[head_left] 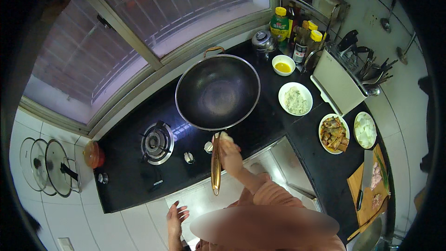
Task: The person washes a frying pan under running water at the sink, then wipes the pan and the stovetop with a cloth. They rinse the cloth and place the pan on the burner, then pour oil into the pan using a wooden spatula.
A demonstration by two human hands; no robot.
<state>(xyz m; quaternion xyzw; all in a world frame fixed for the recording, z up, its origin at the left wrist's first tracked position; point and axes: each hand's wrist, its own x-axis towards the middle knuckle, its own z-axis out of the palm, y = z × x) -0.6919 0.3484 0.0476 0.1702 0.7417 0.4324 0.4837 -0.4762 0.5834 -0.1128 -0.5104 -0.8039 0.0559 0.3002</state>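
A dark wok (217, 92) with a silver rim sits over the right side of the gas stove, and its interior holds no food. Its gold-toned long handle (216, 169) points toward me. My right hand (231, 153) is beside and partly behind this handle, at the front of the stove. Its fingertips are near a control knob (208, 147); whether they grip anything is unclear. Low in the view, my left hand (177, 214) hangs in the air before the counter, fingers apart and holding nothing.
A bare burner (153, 140) lies left of the wok. To the right are a bowl of yellow liquid (283, 67), a bowl of pale powder (296, 100), a plate of browned food (333, 134) and a dish of white chunks (365, 130). A cleaver (367, 169) lies on a cutting board (355, 181).
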